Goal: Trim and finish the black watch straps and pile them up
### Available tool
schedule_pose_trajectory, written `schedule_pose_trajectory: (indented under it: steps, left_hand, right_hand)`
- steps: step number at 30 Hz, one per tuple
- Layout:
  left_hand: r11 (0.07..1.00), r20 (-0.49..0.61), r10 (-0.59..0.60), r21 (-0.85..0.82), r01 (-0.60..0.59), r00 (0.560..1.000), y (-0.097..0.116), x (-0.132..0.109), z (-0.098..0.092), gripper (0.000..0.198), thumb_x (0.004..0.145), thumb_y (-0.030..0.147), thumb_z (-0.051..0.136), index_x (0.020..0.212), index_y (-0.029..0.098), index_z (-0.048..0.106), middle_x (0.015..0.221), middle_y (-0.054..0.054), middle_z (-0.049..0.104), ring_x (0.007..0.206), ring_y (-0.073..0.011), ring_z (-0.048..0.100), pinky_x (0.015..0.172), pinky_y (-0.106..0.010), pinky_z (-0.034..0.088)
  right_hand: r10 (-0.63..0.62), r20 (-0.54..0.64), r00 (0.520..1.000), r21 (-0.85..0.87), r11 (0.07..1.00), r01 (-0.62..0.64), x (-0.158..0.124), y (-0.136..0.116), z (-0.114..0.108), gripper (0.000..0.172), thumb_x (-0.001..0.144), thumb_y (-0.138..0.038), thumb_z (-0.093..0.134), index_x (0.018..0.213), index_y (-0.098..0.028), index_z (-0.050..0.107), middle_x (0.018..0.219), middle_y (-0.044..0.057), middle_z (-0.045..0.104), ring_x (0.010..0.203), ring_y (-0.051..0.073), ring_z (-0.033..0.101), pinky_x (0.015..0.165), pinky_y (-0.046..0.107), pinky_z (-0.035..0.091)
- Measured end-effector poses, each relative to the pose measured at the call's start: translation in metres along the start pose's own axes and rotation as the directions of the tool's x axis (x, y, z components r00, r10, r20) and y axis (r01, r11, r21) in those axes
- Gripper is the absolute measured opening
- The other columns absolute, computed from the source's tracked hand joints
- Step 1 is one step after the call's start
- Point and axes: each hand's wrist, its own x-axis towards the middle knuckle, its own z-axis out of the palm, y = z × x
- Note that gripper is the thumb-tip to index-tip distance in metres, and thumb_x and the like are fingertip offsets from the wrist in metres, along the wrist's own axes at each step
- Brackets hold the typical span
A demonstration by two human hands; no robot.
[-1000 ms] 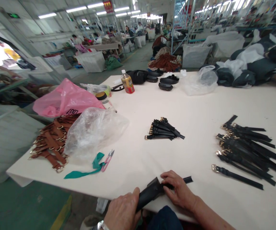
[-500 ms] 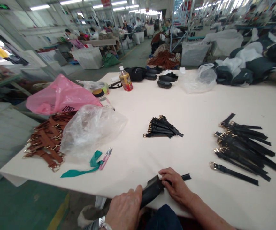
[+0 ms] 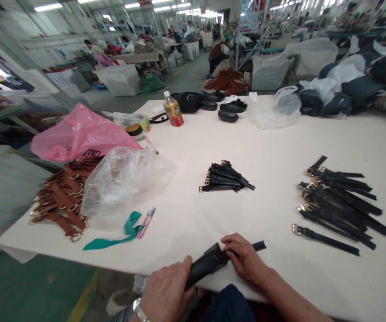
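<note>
At the table's near edge: a black strap lies on the white table, its thin tip poking out to the right.
Left hand: wrapped around the strap's wide end, just off the edge.
Right hand: fingers bent, pinching the strap's middle (palm hidden from me).
Beyond: a small bundle of black straps; a larger pile to the right, well apart.

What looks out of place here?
Nothing spilled or damaged. One black gold-buckled strap lies apart from the black strap pile, and the brown leather straps crowd the table's left edge. The left hand and right hand hold a black leather strap.
</note>
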Motion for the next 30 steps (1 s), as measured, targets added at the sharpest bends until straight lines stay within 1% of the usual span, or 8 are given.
schedule_pose_trajectory:
  steps: [4,8,13,16,18,21,25,30]
  left_hand:
    - [0.997,-0.008,-0.073,-0.024,0.073,0.997,-0.019,-0.003,0.014,0.049,0.077,0.025,0.040,0.126,0.017,0.039,0.105,-0.010,0.064,0.097,-0.0252,0.058,0.083,-0.040,0.044]
    - [0.998,-0.014,-0.058,-0.013,0.057,0.998,-0.029,-0.010,0.013,0.050,0.077,0.026,0.042,0.126,0.020,0.039,0.111,-0.009,0.062,0.100,-0.0243,0.057,0.086,-0.039,0.043]
    - [1.000,0.014,0.002,-0.009,-0.002,1.000,-0.019,-0.010,0.008,0.049,0.077,0.023,0.041,0.126,0.021,0.038,0.110,-0.008,0.062,0.099,-0.0245,0.057,0.085,-0.040,0.043]
    - [1.000,-0.017,0.019,-0.001,-0.019,1.000,-0.008,-0.002,0.007,0.049,0.076,0.023,0.042,0.124,0.022,0.040,0.104,-0.008,0.064,0.095,-0.0265,0.058,0.080,-0.042,0.044]
    - [1.000,-0.051,0.002,-0.018,-0.003,0.999,-0.001,0.005,0.006,0.045,0.076,0.026,0.041,0.121,0.022,0.042,0.099,-0.007,0.065,0.092,-0.0265,0.059,0.077,-0.041,0.045]
    - [0.996,-0.051,-0.050,-0.070,0.046,0.997,0.005,0.012,0.001,0.041,0.077,0.029,0.039,0.117,0.021,0.045,0.096,-0.008,0.066,0.091,-0.0250,0.060,0.076,-0.037,0.045]
    - [0.995,-0.013,-0.069,-0.076,0.068,0.998,0.001,0.006,-0.005,0.043,0.076,0.031,0.041,0.118,0.023,0.044,0.099,-0.007,0.066,0.093,-0.0239,0.059,0.079,-0.036,0.044]
    - [0.993,0.001,-0.108,-0.045,0.108,0.994,-0.010,-0.009,-0.004,0.043,0.076,0.029,0.041,0.118,0.023,0.046,0.101,-0.007,0.065,0.095,-0.0237,0.059,0.081,-0.036,0.043]
  right_hand:
    - [-0.006,0.007,1.000,0.003,1.000,0.006,0.000,0.000,-0.001,0.024,0.077,-0.006,0.044,0.091,-0.019,0.059,0.103,0.009,0.059,0.096,0.019,0.053,0.084,0.036,0.046]
    - [0.021,0.002,1.000,0.029,0.999,-0.021,-0.001,-0.002,-0.006,0.037,0.068,0.000,0.042,0.096,-0.020,0.057,0.106,0.008,0.057,0.100,0.019,0.052,0.088,0.037,0.043]
    - [-0.004,0.046,0.999,0.059,0.998,0.001,-0.004,-0.003,-0.010,0.050,0.057,0.000,0.042,0.101,-0.020,0.054,0.112,0.008,0.054,0.105,0.021,0.049,0.092,0.040,0.040]
    - [-0.016,0.041,0.999,0.070,0.997,0.013,-0.004,-0.003,-0.010,0.059,0.055,-0.001,0.041,0.109,-0.020,0.051,0.116,0.009,0.052,0.109,0.022,0.047,0.094,0.041,0.039]
    - [-0.011,0.047,0.999,0.069,0.998,0.008,-0.004,-0.003,-0.010,0.067,0.053,-0.001,0.040,0.118,-0.019,0.046,0.120,0.009,0.049,0.114,0.022,0.043,0.097,0.042,0.036]
    - [-0.004,0.043,0.999,0.060,0.998,0.002,-0.004,-0.002,-0.011,0.078,0.053,-0.002,0.040,0.129,-0.019,0.036,0.127,0.009,0.043,0.120,0.023,0.038,0.102,0.043,0.031]
    - [0.026,0.017,1.000,0.072,0.997,-0.027,-0.005,0.000,-0.011,0.081,0.053,-0.003,0.040,0.132,-0.019,0.031,0.130,0.010,0.042,0.121,0.023,0.037,0.103,0.044,0.031]
    - [0.089,-0.023,0.996,0.116,0.990,-0.086,-0.007,0.002,-0.008,0.082,0.051,-0.002,0.037,0.131,-0.020,0.035,0.128,0.008,0.044,0.118,0.022,0.041,0.100,0.043,0.035]
